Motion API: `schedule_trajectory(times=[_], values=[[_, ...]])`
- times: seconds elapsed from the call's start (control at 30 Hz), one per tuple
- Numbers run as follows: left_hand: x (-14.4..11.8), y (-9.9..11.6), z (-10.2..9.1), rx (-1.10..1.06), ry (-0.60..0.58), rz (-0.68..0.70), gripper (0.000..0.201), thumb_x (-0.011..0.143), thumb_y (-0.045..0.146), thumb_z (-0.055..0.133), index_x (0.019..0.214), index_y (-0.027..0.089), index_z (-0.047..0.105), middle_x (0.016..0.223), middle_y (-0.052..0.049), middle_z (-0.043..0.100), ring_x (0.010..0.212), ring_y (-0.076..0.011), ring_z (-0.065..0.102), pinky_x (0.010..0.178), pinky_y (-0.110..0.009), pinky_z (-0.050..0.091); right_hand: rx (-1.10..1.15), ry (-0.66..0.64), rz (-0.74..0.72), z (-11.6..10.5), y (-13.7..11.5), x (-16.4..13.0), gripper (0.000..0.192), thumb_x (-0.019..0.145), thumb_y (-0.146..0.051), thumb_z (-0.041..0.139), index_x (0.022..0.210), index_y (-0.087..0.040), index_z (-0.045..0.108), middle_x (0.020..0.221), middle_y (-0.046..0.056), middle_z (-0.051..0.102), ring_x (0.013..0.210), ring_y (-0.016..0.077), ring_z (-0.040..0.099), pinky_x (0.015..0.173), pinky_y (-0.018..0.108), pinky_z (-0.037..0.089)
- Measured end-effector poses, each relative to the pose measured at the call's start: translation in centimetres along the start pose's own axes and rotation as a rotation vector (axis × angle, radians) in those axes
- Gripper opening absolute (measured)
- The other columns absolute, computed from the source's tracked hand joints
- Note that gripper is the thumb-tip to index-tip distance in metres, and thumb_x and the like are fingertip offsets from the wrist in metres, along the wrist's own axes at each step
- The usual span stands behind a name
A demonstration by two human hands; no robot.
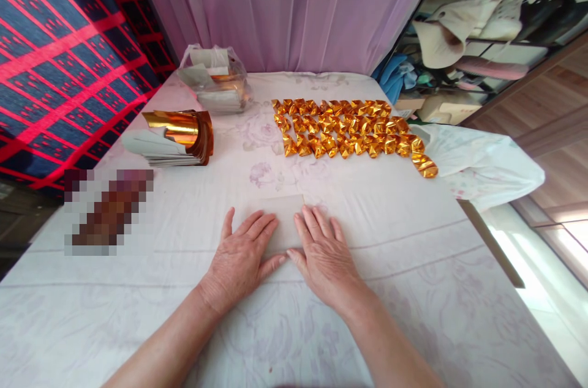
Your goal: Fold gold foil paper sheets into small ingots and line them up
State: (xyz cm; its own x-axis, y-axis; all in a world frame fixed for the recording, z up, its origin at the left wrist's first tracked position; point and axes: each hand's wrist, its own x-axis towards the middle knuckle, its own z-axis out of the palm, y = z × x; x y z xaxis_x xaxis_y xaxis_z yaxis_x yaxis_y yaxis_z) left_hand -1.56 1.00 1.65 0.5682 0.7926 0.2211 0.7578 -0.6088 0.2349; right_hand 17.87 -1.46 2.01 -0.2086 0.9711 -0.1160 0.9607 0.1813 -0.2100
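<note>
A pale sheet of paper point(283, 215) lies flat on the table, its near part covered by my hands. My left hand point(243, 250) rests palm down on its left side, fingers stretched out and thumb pointing inward. On the right side my right hand point(325, 253) also lies flat, fingers extended. The two thumbs nearly meet at the sheet's near edge. Beyond my right hand stand rows of folded gold foil paper pieces point(342, 128). To the left, a curled stack of gold foil sheets point(179, 138) shows white backs.
A clear plastic bag point(215, 79) with more paper stands at the back left. A pixelated patch point(110, 210) hides something at left. A white cloth or bag point(496, 161) hangs over the right edge. The floral tablecloth point(395, 314) covers the table; a purple curtain point(294, 8) hangs behind.
</note>
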Motion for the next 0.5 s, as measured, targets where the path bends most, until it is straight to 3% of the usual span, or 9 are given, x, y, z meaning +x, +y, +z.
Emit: schedule_trajectory(times=[0.5], values=[[-0.7, -1.6, -1.4, 0.007, 0.033, -0.065, 0.037, 0.098, 0.045, 0.047, 0.119, 0.023, 0.067, 0.124, -0.004, 0.070, 0.122, -0.0318, 0.058, 0.116, -0.062, 0.007, 0.024, -0.061, 0.015, -0.6, -0.1, 0.1, 0.063, 0.095, -0.038, 0.052, 0.151, -0.014, 0.036, 0.160, 0.013, 0.023, 0.149, 0.0328, 0.020, 0.118, 0.059, 0.021]])
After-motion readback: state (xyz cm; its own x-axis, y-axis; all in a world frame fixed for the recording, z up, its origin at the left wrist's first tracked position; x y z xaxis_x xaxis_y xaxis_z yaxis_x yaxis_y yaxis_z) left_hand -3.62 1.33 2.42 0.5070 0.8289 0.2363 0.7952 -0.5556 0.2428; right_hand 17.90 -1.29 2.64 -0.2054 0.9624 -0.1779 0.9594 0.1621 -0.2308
